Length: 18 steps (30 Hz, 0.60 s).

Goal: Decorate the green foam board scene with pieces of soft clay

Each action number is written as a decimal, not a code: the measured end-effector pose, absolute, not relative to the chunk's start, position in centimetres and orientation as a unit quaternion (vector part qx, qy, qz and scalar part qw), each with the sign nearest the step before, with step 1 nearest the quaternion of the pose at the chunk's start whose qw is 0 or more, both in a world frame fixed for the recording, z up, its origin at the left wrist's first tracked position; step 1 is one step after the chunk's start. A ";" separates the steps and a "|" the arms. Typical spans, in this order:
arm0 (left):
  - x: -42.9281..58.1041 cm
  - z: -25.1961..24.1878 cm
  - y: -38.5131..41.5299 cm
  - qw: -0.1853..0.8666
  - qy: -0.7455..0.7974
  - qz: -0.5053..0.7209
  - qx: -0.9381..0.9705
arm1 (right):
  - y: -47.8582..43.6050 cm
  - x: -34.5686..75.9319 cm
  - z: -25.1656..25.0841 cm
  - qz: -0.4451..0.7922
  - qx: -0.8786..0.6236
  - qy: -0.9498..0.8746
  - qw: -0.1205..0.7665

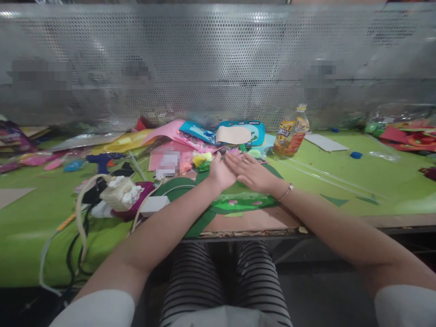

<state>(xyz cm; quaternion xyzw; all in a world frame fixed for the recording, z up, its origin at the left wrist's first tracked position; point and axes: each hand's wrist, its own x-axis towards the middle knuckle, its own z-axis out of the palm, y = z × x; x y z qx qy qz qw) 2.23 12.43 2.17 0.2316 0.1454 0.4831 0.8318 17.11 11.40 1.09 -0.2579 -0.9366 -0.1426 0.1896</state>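
My left hand (223, 173) is turned palm up above the work surface, its fingers mostly hidden. Across it lies my right hand (251, 172), fingers stretched out flat, touching the left palm and fingers. I see nothing held in either hand. Just below them is a green sheet piece (235, 202) with a light green band and small pink spots, resting on a brown board (252, 220). Darker green sheet (197, 225) spreads beside it. Close behind my left hand sit a yellow crumpled piece (201, 158) and small pink and green bits.
Left are a blue glue gun (103, 161), a cream plug block (121, 194) and tangled cables (81, 227). Blue cartoon cut-outs (259, 131) and pink sheets (166, 136) lie behind. A plastic bottle (291, 134) stands right, near clear sticks (334, 177). A perforated metal panel (218, 63) backs the table.
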 end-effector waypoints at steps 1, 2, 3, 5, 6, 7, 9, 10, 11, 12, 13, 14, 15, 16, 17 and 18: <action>2.2 2.2 12.4 0.832 0.142 0.484 0.232 | 11.8 17.4 1.1 -0.144 -0.291 -0.923 0.207; 2.2 2.3 12.3 0.831 0.139 0.486 0.232 | 12.2 17.8 1.1 -0.141 -0.317 -0.912 0.218; 2.3 2.4 12.2 0.831 0.137 0.487 0.231 | 12.6 18.2 1.1 -0.134 -0.325 -0.910 0.219; 2.3 2.6 12.0 0.831 0.137 0.488 0.230 | 13.2 18.9 1.2 -0.120 -0.336 -0.908 0.221; 2.4 2.7 11.9 0.832 0.137 0.487 0.229 | 13.4 19.1 1.2 -0.113 -0.339 -0.907 0.222; 2.4 2.7 11.8 0.832 0.138 0.486 0.229 | 13.4 19.2 1.2 -0.106 -0.345 -0.905 0.224; 2.4 2.8 11.7 0.832 0.142 0.485 0.229 | 13.2 19.0 1.3 -0.098 -0.358 -0.900 0.231; 2.5 2.8 11.7 0.831 0.145 0.486 0.229 | 13.0 18.8 1.3 -0.095 -0.356 -0.900 0.234; 2.5 2.8 11.8 0.831 0.148 0.486 0.228 | 12.6 18.5 1.3 -0.092 -0.346 -0.904 0.233; 2.4 2.7 11.8 0.830 0.152 0.487 0.227 | 12.3 18.1 1.3 -0.088 -0.326 -0.913 0.229; 2.4 2.6 11.9 0.829 0.157 0.488 0.225 | 11.9 17.7 1.3 -0.083 -0.298 -0.925 0.222; 2.3 2.5 12.0 0.827 0.162 0.489 0.224 | 11.6 17.3 1.2 -0.073 -0.263 -0.940 0.207; 2.3 2.5 12.2 0.826 0.166 0.490 0.223 | 11.4 17.0 1.2 -0.064 -0.230 -0.951 0.198; 2.2 2.4 12.3 0.826 0.168 0.490 0.223 | 11.3 16.8 1.2 -0.060 -0.212 -0.957 0.191; 2.2 2.4 12.4 0.827 0.167 0.488 0.224 | 11.3 16.8 1.2 -0.062 -0.218 -0.955 0.190; 2.1 2.4 12.6 0.829 0.164 0.483 0.228 | 11.4 16.8 1.2 -0.067 -0.241 -0.948 0.196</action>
